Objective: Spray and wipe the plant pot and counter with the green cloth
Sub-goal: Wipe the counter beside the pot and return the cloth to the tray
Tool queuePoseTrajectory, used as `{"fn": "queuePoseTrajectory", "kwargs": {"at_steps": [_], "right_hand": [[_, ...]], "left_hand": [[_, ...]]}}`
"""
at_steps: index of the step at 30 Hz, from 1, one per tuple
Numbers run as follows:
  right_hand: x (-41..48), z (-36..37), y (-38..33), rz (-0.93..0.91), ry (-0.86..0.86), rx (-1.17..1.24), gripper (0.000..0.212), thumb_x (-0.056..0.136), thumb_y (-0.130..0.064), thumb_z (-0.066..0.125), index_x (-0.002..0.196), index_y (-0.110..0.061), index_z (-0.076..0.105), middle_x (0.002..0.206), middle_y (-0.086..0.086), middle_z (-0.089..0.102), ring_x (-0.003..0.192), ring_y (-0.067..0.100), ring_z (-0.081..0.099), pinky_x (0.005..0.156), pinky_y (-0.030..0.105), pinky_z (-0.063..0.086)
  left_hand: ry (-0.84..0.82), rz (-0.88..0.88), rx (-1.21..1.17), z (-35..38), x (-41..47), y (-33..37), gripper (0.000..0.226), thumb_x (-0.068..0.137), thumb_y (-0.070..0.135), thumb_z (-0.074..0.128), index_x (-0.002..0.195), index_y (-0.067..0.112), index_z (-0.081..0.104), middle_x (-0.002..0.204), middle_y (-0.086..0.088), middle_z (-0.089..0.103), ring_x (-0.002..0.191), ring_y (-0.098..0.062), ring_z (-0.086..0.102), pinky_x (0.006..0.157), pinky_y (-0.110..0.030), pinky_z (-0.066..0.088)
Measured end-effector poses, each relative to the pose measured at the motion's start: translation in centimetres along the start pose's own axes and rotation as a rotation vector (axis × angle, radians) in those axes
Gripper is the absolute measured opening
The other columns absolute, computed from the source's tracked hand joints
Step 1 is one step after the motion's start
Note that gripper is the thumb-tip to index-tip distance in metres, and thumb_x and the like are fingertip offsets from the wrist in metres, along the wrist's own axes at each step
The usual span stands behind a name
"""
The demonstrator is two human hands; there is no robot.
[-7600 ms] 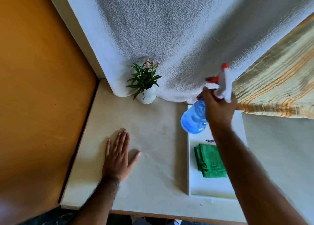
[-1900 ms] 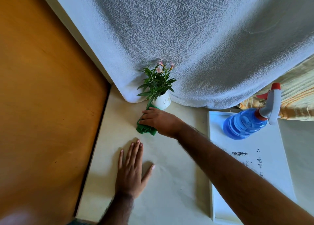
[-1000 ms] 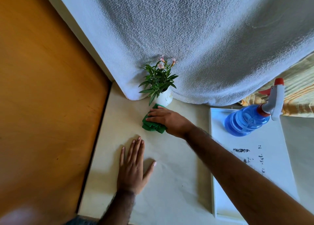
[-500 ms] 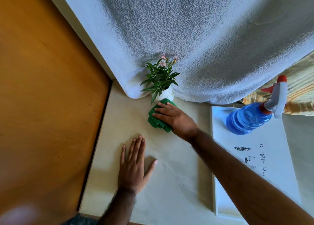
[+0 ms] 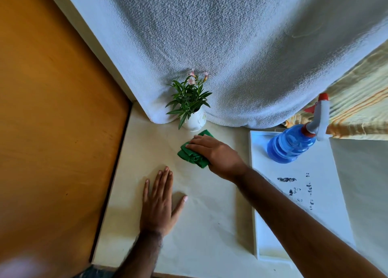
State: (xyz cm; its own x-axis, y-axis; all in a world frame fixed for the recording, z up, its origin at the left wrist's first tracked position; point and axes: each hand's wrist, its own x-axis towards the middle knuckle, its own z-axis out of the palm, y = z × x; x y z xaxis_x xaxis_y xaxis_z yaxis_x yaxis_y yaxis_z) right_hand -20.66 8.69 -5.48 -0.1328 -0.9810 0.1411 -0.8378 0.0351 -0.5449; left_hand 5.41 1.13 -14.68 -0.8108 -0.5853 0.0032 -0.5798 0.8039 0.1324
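A small white plant pot (image 5: 194, 121) with green leaves and pink flowers stands at the back of the pale counter (image 5: 201, 221). Just in front of it, my right hand (image 5: 216, 153) presses down on the bunched green cloth (image 5: 190, 154), which lies on the counter a little short of the pot. My left hand (image 5: 158, 202) rests flat on the counter nearer to me, fingers spread and holding nothing. The blue spray bottle (image 5: 290, 144), with its white and red trigger head, stands on the white tray (image 5: 270, 233) at the right.
A grey-white towel (image 5: 231, 46) hangs down behind the pot. An orange wooden panel (image 5: 52, 120) borders the counter on the left. A striped yellow fabric (image 5: 361, 101) shows at the back right. Dark marks speckle the tray's surface.
My right hand has slid the green cloth to the right and back from the pot's base across the counter. My left hand has stayed flat in place.
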Motion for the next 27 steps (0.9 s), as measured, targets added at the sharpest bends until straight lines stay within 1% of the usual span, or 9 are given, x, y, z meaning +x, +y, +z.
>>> {"fn": "queuePoseTrajectory", "kwargs": {"at_steps": [6,9,11,14,18,20,22,24,27], "right_hand": [[-7.1,-2.5,-1.8,0.153,0.181,-0.123,0.059,0.079,0.020,0.064,0.134,-0.002,0.063,0.139,0.015,0.063,0.134,0.035,0.053,0.116,0.050,0.040],[-13.0,-2.4,-2.2,0.285,0.271,-0.205,0.053,0.087,0.011,0.051,0.137,-0.003,0.060,0.142,0.014,0.060,0.137,0.032,0.050,0.116,0.050,0.039],[-17.1,-1.9,-2.1,0.431,0.303,-0.251,0.059,0.083,0.012,0.047,0.139,-0.004,0.058,0.146,0.017,0.056,0.139,0.034,0.048,0.114,0.054,0.041],[-21.7,-0.6,-1.3,0.650,0.285,-0.299,0.080,0.067,0.028,0.062,0.140,-0.004,0.057,0.151,0.020,0.050,0.140,0.039,0.046,0.108,0.059,0.047],[-24.2,0.7,-0.2,0.675,0.153,-0.305,0.086,0.070,0.025,0.064,0.148,-0.006,0.047,0.157,0.018,0.041,0.145,0.036,0.040,0.111,0.058,0.044],[-24.5,1.3,0.1,0.676,0.082,-0.319,0.087,0.079,0.012,0.066,0.155,-0.010,0.031,0.163,0.013,0.029,0.151,0.030,0.029,0.119,0.053,0.035],[-24.9,1.8,0.3,0.655,0.038,-0.362,0.085,0.092,-0.024,0.070,0.159,-0.012,0.020,0.168,0.009,0.016,0.156,0.025,0.015,0.125,0.047,0.023],[-25.2,1.9,0.3,0.656,-0.024,-0.416,0.093,0.097,-0.065,0.049,0.161,-0.011,0.010,0.170,0.008,0.005,0.157,0.022,0.003,0.126,0.044,0.013],[-24.8,1.6,-0.2,0.666,-0.107,-0.423,0.103,0.092,-0.083,0.026,0.161,-0.011,0.004,0.171,0.009,-0.001,0.157,0.020,-0.006,0.128,0.042,0.007]], "left_hand": [[-0.028,0.001,-0.010,-0.7,0.1,0.2,0.087,0.096,0.064,0.041,0.161,0.007,0.035,0.170,-0.012,0.034,0.156,-0.030,0.037,0.123,-0.063,0.036],[-0.019,-0.002,-0.027,-0.8,0.0,0.4,0.086,0.096,0.063,0.040,0.159,0.006,0.038,0.170,-0.013,0.036,0.155,-0.030,0.037,0.123,-0.063,0.035],[-0.015,-0.007,-0.042,-0.7,0.1,0.4,0.086,0.096,0.063,0.040,0.160,0.006,0.038,0.170,-0.012,0.035,0.156,-0.028,0.036,0.124,-0.063,0.033],[0.002,0.008,-0.053,-0.5,0.0,0.3,0.084,0.097,0.062,0.041,0.161,0.008,0.037,0.171,-0.011,0.035,0.157,-0.026,0.035,0.125,-0.062,0.031],[0.026,0.005,-0.039,-0.2,0.0,0.4,0.083,0.097,0.061,0.043,0.160,0.008,0.039,0.170,-0.011,0.036,0.156,-0.026,0.037,0.125,-0.061,0.031],[0.034,0.003,-0.038,0.1,0.0,0.3,0.082,0.097,0.061,0.043,0.160,0.008,0.039,0.170,-0.011,0.037,0.156,-0.026,0.037,0.125,-0.061,0.032],[0.029,0.000,-0.033,0.0,0.0,0.3,0.082,0.097,0.062,0.043,0.160,0.008,0.039,0.170,-0.010,0.037,0.156,-0.025,0.037,0.125,-0.061,0.032],[0.014,0.004,-0.035,0.1,0.0,0.3,0.083,0.097,0.061,0.043,0.160,0.008,0.038,0.169,-0.011,0.038,0.155,-0.025,0.039,0.125,-0.061,0.033],[-0.036,-0.010,-0.021,-0.3,-0.1,0.7,0.083,0.097,0.062,0.041,0.158,0.006,0.041,0.167,-0.013,0.040,0.153,-0.029,0.043,0.122,-0.063,0.036]]}}
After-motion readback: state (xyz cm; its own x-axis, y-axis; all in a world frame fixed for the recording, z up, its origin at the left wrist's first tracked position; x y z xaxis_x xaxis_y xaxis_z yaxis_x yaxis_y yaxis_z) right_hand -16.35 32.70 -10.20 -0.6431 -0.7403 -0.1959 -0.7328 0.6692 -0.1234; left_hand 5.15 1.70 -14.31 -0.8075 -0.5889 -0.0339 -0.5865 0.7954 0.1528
